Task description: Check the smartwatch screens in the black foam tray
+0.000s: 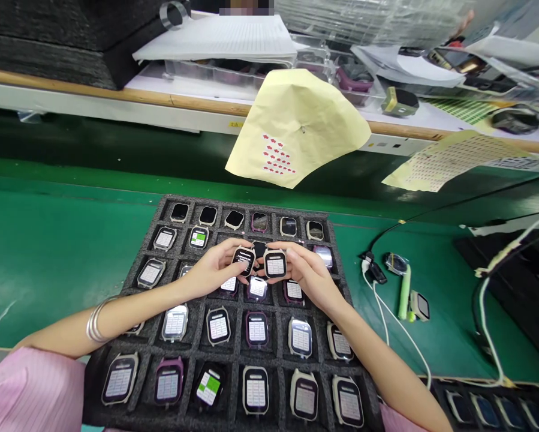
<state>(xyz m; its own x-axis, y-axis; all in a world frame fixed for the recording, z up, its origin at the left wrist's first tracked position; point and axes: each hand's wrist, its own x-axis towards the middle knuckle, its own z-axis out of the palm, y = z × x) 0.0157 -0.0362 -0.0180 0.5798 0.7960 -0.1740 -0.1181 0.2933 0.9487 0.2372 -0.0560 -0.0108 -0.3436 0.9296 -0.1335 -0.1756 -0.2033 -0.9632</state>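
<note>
- Above the foam tray point(246, 206), the first watch point(243, 261) and the second watch point(275, 264) are being held side by side, faces up.
- The left hand point(219, 267) is grasping the first watch, with a digit covering part of its screen; the screen is displaying white text on black.
- The right hand point(309, 270) is gripping the second watch by its outer side; its screen is showing a pale grid.
- Beneath both hands, the tray is holding rows of watches in separate compartments. The farthest row is showing dark screens; most nearer units are displaying pale grids.
- Two units, the far green-and-white watch point(199, 237) and the near green-and-white watch point(209, 387), are showing coloured blocks.
- Silver bangles point(95, 324) are encircling the left forearm.
- Under the tray, the green table point(62, 240) is supporting the assembly.
- To the right of the tray, a white cable point(404, 336) is running across the table, and a loose watch point(419, 306) is lying beside a pale green stick point(404, 294).
- Beyond the tray, a yellow sheet point(296, 120) bearing red arrow marks is hanging over the edge of the shelf point(183, 102).
- On the shelf, white papers point(233, 36) are lying over clear plastic trays.
</note>
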